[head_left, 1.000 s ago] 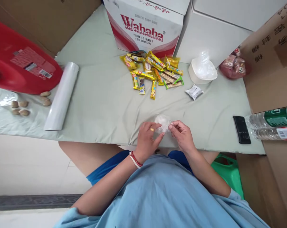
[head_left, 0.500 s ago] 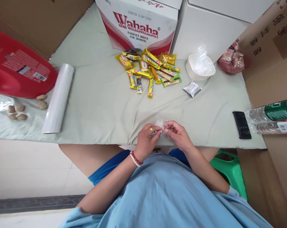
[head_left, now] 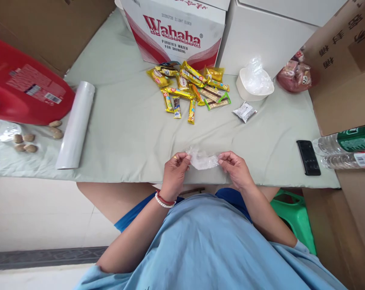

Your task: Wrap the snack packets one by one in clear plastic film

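Stretched between my two hands near the table's front edge is a crinkled clear plastic cover (head_left: 204, 160), its edge looking gathered. My left hand (head_left: 175, 171) pinches the left end between thumb and fingers, and my right hand (head_left: 234, 167) pinches the right end. Beyond them lies a pile of snacks in yellow wrappers (head_left: 187, 86). To its right stands a white bowl (head_left: 245, 91) with similar crumpled clear plastic (head_left: 256, 78) in it. In front of that bowl lies a small silvery-white packet (head_left: 245, 112).
At left are a red jug (head_left: 28, 88), a white roll (head_left: 75, 125) and several brown nuts (head_left: 28, 138). A Wahaha carton (head_left: 176, 34) stands at the back. To the right lie a black phone (head_left: 308, 158), plastic bottles (head_left: 354, 141) and a red bag (head_left: 295, 76).
My hands have moved apart, the left one leftward and the right one slightly rightward. The plastic, bunched between my fingertips before, is now drawn out wider.
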Tool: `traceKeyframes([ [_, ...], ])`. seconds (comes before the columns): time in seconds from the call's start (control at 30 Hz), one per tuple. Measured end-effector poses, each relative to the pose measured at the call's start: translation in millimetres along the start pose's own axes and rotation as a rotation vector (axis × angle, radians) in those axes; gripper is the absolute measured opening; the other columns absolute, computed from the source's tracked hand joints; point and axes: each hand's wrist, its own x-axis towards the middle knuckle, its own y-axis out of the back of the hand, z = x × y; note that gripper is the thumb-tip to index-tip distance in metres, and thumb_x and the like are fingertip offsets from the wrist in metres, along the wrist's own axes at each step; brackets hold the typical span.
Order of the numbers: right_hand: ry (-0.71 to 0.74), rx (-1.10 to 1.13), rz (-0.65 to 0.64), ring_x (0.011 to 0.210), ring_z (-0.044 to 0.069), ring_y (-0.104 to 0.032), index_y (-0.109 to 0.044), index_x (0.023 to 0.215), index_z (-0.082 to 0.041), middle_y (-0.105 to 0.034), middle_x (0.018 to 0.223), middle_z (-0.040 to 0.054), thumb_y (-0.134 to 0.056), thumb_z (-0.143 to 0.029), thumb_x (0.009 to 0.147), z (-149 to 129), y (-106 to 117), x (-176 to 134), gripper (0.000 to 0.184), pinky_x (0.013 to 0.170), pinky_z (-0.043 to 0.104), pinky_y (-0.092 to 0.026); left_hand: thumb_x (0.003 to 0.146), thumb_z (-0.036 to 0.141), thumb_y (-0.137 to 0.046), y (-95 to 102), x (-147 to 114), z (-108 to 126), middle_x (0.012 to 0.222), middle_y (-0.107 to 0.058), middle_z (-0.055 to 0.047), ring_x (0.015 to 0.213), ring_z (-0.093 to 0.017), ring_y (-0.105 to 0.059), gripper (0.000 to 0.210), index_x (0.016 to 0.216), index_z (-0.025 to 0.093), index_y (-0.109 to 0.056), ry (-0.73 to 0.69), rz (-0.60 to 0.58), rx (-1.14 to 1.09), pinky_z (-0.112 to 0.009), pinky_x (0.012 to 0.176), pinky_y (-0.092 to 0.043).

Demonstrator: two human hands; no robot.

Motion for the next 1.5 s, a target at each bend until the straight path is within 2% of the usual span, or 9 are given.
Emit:
traceKeyframes([
  [0.23, -0.016, -0.008, 0.032, 0.06, 0.012, -0.045, -0.073, 0.092, -0.024, -0.064, 0.079, -0.0016, -0.087, -0.056, 0.074, 5, 16, -2, 0.04, 0.053, 0.026, -0.039, 0.072, 0.045, -0.093, 11.2, -3, 6, 0.09, -0.061, 0.006, 0.084, -0.011, -0.064, 0.049, 0.094, 0.025, -0.054, 0.121, -0.065, -0.319, -0.04, 0.092, -0.064],
  [0.4, 0.07, -0.072, 0.053, 0.092, 0.019, -0.064, -0.075, 0.107, -0.027, -0.074, 0.107, 0.0051, -0.076, -0.067, 0.085, -10, 17, 0, 0.046, 0.078, 0.031, -0.053, 0.077, 0.048, -0.091, 9.9, -6, 6, 0.095, -0.069, 0.003, 0.089, -0.016, -0.071, 0.047, 0.095, 0.027, -0.053, 0.148, -0.174, -0.326, -0.039, 0.089, -0.063],
  [0.6, -0.076, -0.071, -0.334, 0.07, 0.016, -0.058, -0.074, 0.091, -0.023, -0.07, 0.082, 0.0007, -0.084, -0.061, 0.079, -11, 1, -2, 0.04, 0.065, 0.028, -0.046, 0.078, 0.048, -0.09, 3.1, -3, 10, 0.106, -0.07, -0.001, 0.101, -0.017, -0.07, 0.045, 0.096, 0.025, -0.056, 0.102, -0.22, -0.307, -0.036, 0.094, -0.061],
  [0.77, 0.075, -0.168, -0.07, 0.061, 0.015, -0.05, -0.073, 0.084, -0.025, -0.061, 0.069, -0.0024, -0.081, -0.053, 0.081, 2, -20, -6, 0.03, 0.06, 0.029, -0.041, 0.083, 0.063, -0.08, -0.5, -11, 13, 0.102, -0.065, -0.001, 0.086, -0.017, -0.069, 0.049, 0.099, 0.024, -0.055, 0.028, 0.032, -0.006, -0.028, 0.066, -0.059],
  [0.87, 0.199, -0.297, -0.019, 0.07, 0.018, -0.057, -0.074, 0.086, -0.026, -0.069, 0.08, 0.0012, -0.077, -0.046, 0.086, 3, -30, -9, 0.02, 0.067, 0.031, -0.046, 0.08, 0.067, -0.081, -8.4, -16, 14, 0.095, -0.065, -0.002, 0.078, -0.019, -0.068, 0.052, 0.095, 0.023, -0.059, 0.054, -0.077, 0.136, -0.028, 0.056, -0.054],
  [1.07, 0.092, -0.063, 0.026, 0.066, 0.014, -0.051, -0.069, 0.081, -0.023, -0.062, 0.073, -0.0027, -0.082, -0.056, 0.079, -3, -29, -1, 0.035, 0.062, 0.027, -0.042, 0.078, 0.049, -0.088, -12.4, -6, 17, 0.078, -0.066, 0.002, 0.078, -0.015, -0.065, 0.039, 0.081, 0.021, -0.061, 0.038, -0.09, -0.029, -0.027, 0.073, -0.053],
  [1.27, -0.069, 0.052, 0.095, 0.057, 0.011, -0.044, -0.063, 0.081, -0.022, -0.056, 0.068, -0.0037, -0.085, -0.066, 0.072, -4, -8, 4, 0.05, 0.051, 0.025, -0.038, 0.076, 0.032, -0.092, 6.4, -2, 26, 0.115, -0.076, -0.003, 0.125, -0.029, -0.069, 0.033, 0.082, 0.021, -0.061, 0.2, -0.131, -0.462, -0.046, 0.103, -0.059],
  [1.4, 0.12, -0.108, 0.082, 0.081, 0.019, -0.062, -0.068, 0.109, -0.024, -0.068, 0.094, 0.0039, -0.073, -0.07, 0.084, -2, -13, -3, 0.052, 0.061, 0.028, -0.052, 0.082, 0.026, -0.086, 4.6, -5, 30, 0.126, -0.076, -0.005, 0.135, -0.036, -0.064, 0.022, 0.086, 0.022, -0.065, 0.208, -0.194, -0.56, -0.058, 0.111, -0.056],
  [1.5, 0.116, -0.233, -0.072, 0.095, 0.021, -0.065, -0.064, 0.129, -0.026, -0.071, 0.111, 0.006, -0.085, -0.059, 0.075, 1, -23, -4, 0.067, 0.072, 0.031, -0.055, 0.083, 0.025, -0.083, 0.9, -7, 33, 0.129, -0.076, -0.008, 0.136, -0.039, -0.064, 0.018, 0.091, 0.021, -0.067, 0.221, -0.246, -0.572, -0.062, 0.112, -0.054],
])
